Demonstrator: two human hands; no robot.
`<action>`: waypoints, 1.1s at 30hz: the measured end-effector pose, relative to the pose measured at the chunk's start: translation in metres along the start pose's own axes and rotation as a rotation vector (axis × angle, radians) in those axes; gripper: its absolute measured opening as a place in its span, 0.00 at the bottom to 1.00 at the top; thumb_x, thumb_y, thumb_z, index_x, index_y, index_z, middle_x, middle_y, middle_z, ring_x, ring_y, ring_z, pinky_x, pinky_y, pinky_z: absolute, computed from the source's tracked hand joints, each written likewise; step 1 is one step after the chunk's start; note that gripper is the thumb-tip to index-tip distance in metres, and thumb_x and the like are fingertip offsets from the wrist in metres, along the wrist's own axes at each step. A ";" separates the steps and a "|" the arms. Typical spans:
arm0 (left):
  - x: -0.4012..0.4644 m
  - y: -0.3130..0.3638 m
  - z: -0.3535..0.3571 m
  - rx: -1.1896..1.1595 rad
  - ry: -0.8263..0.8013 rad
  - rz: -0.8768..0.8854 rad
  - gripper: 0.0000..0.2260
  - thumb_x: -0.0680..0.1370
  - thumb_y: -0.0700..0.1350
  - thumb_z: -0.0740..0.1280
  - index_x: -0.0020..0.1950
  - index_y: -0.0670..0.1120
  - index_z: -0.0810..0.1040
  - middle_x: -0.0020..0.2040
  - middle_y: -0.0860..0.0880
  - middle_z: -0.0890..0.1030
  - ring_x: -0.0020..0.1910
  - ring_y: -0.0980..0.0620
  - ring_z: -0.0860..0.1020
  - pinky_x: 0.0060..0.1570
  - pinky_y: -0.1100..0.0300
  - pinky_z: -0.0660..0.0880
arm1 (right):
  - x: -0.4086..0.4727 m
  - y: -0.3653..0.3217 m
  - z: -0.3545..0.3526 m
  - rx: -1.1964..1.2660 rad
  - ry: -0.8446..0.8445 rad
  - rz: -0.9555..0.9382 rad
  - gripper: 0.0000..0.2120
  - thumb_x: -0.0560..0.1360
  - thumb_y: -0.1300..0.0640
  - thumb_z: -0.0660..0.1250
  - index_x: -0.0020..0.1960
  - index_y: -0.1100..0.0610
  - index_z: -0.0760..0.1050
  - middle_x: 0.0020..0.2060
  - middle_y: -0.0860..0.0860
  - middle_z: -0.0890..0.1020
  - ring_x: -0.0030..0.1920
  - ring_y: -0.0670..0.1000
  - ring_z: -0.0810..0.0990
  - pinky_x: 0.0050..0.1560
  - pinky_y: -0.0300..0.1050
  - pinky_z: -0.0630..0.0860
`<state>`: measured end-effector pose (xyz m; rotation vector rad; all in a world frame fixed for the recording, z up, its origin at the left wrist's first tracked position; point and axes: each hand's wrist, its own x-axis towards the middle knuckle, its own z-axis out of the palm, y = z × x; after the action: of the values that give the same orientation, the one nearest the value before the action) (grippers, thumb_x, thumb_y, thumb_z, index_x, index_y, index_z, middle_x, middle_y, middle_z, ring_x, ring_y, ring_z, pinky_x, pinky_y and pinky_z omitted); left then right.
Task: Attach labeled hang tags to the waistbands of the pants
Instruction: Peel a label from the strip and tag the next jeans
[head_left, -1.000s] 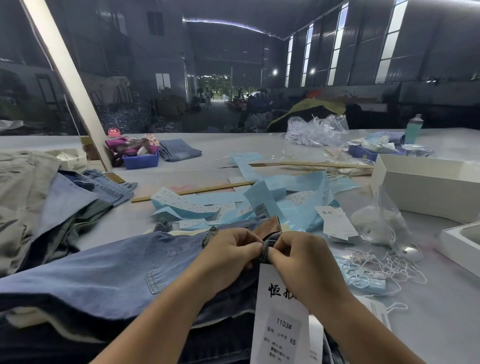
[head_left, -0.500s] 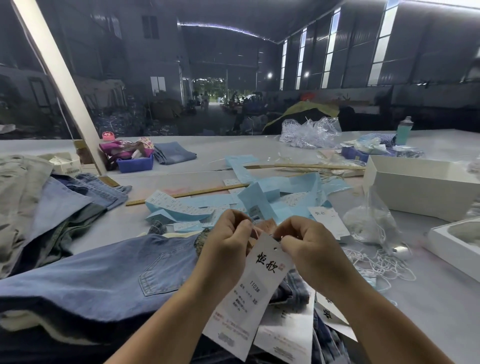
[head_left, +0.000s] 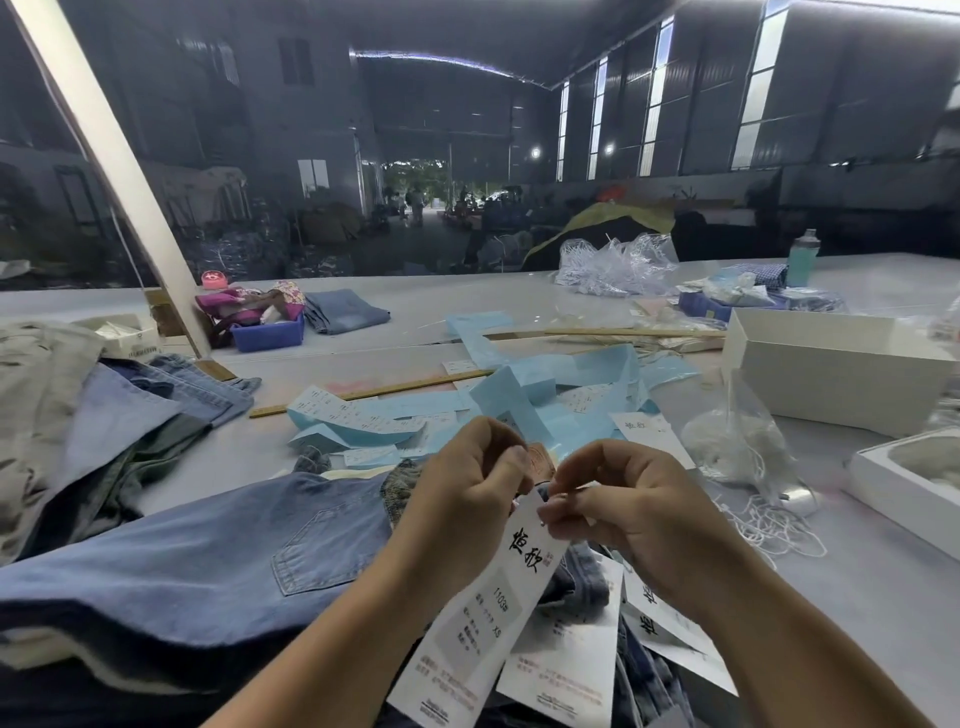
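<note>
Both hands' fingers (head_left: 558, 512) pinching hang tag (head_left: 480, 613).

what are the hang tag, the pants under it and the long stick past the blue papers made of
Hang tag: looks like stiff matte white card, holding flat while hanging. Pants: blue denim, going by the woven texture and stitched back pocket. Stick: probably bare wood, tan and straight with a dull finish; possibly a ruler, its markings too small to tell.

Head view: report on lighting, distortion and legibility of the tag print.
Head view: dim hall, bright window strips blown out; wide-angle bending curves the white post; hang tag large print sharp, its small lines unreadable; left hand and right hand evenly lit.
</note>
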<state>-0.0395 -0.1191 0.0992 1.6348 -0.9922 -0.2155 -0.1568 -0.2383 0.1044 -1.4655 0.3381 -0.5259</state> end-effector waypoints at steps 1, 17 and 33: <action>-0.002 0.002 0.000 0.019 -0.010 0.007 0.07 0.78 0.50 0.60 0.41 0.58 0.74 0.35 0.56 0.81 0.28 0.60 0.77 0.29 0.65 0.73 | 0.000 0.001 0.001 0.040 -0.010 -0.012 0.12 0.74 0.77 0.63 0.40 0.64 0.79 0.38 0.61 0.83 0.41 0.58 0.86 0.38 0.43 0.81; -0.016 0.009 -0.004 0.551 0.028 0.362 0.04 0.81 0.51 0.58 0.46 0.57 0.66 0.37 0.57 0.74 0.35 0.58 0.74 0.32 0.66 0.68 | 0.000 0.020 0.036 -0.137 -0.016 -0.184 0.02 0.70 0.64 0.69 0.41 0.59 0.80 0.31 0.53 0.82 0.32 0.48 0.83 0.32 0.37 0.78; -0.022 -0.018 -0.004 0.671 0.062 0.320 0.03 0.79 0.46 0.62 0.48 0.49 0.74 0.35 0.53 0.79 0.28 0.55 0.71 0.23 0.69 0.58 | 0.003 0.028 0.023 -0.099 0.050 -0.105 0.10 0.72 0.69 0.71 0.44 0.56 0.85 0.41 0.55 0.87 0.43 0.53 0.86 0.43 0.42 0.81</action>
<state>-0.0424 -0.1015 0.0773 2.0210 -1.3480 0.4283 -0.1384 -0.2199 0.0792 -1.5744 0.3316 -0.6380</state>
